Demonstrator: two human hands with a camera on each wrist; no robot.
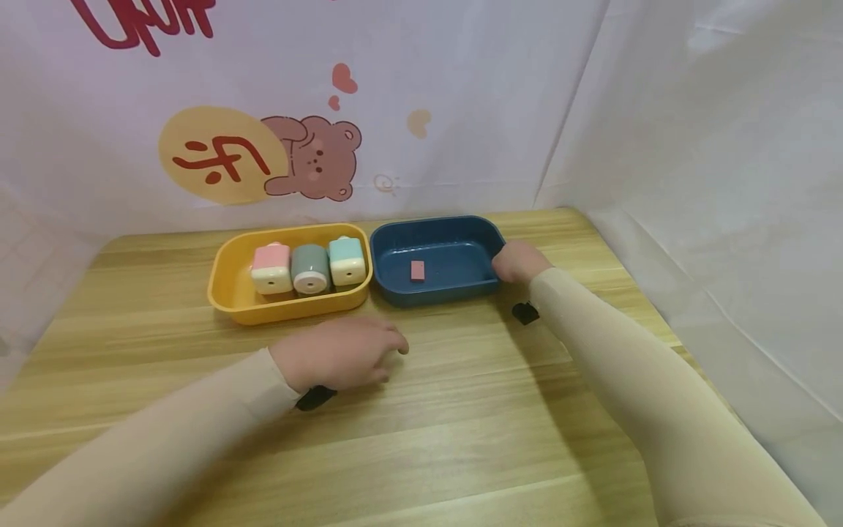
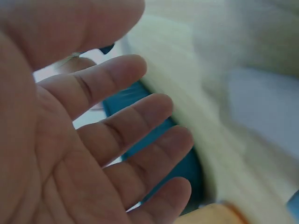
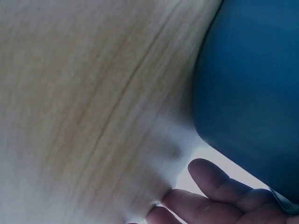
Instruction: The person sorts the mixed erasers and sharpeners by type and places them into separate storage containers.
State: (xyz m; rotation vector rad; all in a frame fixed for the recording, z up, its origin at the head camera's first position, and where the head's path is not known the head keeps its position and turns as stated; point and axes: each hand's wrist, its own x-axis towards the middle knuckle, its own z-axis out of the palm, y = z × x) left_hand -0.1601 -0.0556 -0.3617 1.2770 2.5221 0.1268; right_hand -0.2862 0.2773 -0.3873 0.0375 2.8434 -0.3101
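My left hand (image 1: pixel 345 353) hovers over the table in front of the two trays, its fingers loosely spread. In the left wrist view the palm and fingers (image 2: pixel 149 112) hold nothing. My right hand (image 1: pixel 522 262) grips the right end of a dark blue tray (image 1: pixel 437 294). The right wrist view shows its fingers (image 3: pixel 215 186) beside the tray's outer wall (image 3: pixel 252 93); the thumb is hidden there. A small pink block (image 1: pixel 418 271) lies in the blue tray.
Left of the blue tray, touching it, stands a yellow tray (image 1: pixel 290 313). It holds a pink-and-cream block (image 1: pixel 271 269), a grey-green cylinder (image 1: pixel 310 268) and a light-blue-and-cream block (image 1: pixel 347 262). White cloth (image 1: pixel 474 110) hangs behind the wooden table (image 1: pixel 435 439) and at its sides.
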